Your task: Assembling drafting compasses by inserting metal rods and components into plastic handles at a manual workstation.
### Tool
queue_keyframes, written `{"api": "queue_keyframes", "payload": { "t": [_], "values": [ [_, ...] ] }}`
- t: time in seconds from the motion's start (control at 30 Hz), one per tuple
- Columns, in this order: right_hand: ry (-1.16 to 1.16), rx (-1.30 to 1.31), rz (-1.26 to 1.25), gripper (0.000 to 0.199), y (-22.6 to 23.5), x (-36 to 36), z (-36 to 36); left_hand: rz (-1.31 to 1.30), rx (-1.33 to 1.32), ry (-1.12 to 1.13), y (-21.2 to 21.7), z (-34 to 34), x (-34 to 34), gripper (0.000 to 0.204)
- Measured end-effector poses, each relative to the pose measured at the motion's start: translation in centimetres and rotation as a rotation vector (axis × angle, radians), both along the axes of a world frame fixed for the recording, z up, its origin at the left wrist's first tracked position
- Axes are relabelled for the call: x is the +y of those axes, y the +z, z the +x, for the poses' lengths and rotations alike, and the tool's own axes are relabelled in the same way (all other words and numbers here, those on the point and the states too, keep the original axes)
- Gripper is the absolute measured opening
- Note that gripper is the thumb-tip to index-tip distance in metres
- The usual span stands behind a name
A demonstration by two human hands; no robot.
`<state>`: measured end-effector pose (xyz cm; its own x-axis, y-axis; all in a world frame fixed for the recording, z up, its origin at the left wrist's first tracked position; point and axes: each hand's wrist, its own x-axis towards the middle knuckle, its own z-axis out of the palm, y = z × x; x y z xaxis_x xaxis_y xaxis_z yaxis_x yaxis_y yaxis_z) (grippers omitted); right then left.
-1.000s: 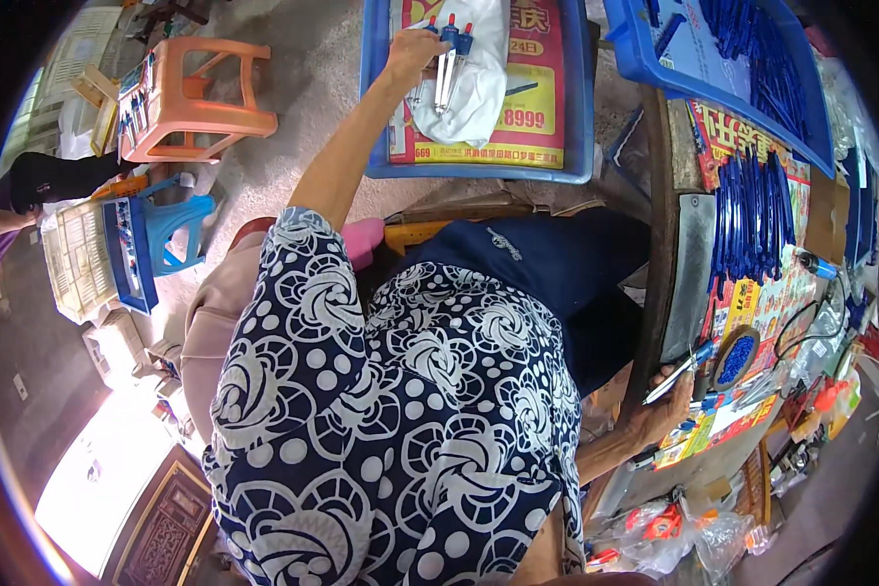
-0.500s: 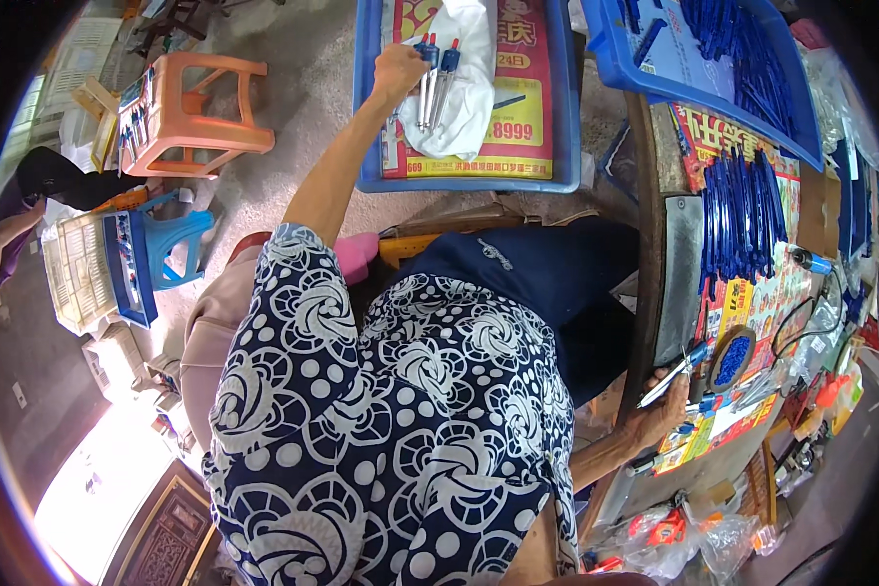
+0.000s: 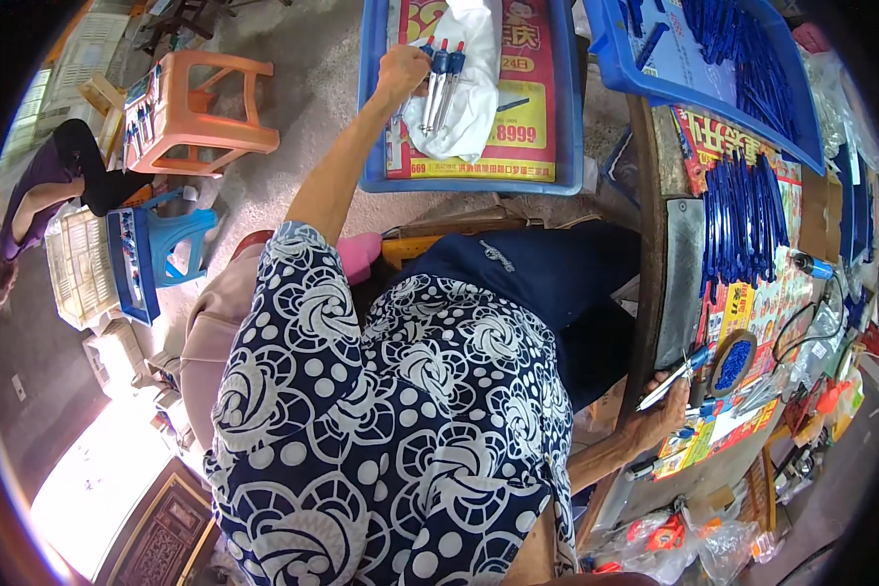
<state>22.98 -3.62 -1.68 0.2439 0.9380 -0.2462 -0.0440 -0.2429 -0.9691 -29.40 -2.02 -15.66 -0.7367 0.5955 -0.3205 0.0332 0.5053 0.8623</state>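
My left hand (image 3: 400,73) reaches far out and is closed on a few metal compasses with blue caps (image 3: 439,83). Their legs lie across a white plastic bag (image 3: 474,93) inside a blue tray (image 3: 373,146) lined with a red and yellow printed sheet. My right hand (image 3: 659,418) rests at the edge of the workbench (image 3: 647,244), holding a slim silver and blue compass (image 3: 672,381) that points up and to the right. My patterned blue and white top fills the middle of the view.
A second blue tray (image 3: 654,83) with several blue parts sits at the top right. Rows of blue compasses (image 3: 742,215) lie on the bench beside a grey metal plate (image 3: 679,283). At left stand an orange stool (image 3: 200,107), a blue stool (image 3: 171,244), a white crate (image 3: 78,264) and a seated person (image 3: 49,186).
My left hand stays closed on the compasses and has settled them lower onto the white bag. The right hand has hardly moved.
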Motion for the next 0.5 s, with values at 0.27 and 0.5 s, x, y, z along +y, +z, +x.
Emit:
{"api": "queue_keyframes", "payload": {
  "t": [0.27,0.5],
  "values": [
    [0.028,0.028,0.013,0.019,-0.1,0.0,0.0,0.084,0.052,-0.028,-0.5,-0.3,-0.9,0.019],
    [0.022,-0.056,0.000,0.020,-0.2,0.1,0.4,0.123,-0.016,-0.052,0.2,0.0,-1.6,0.024]
  ]
}}
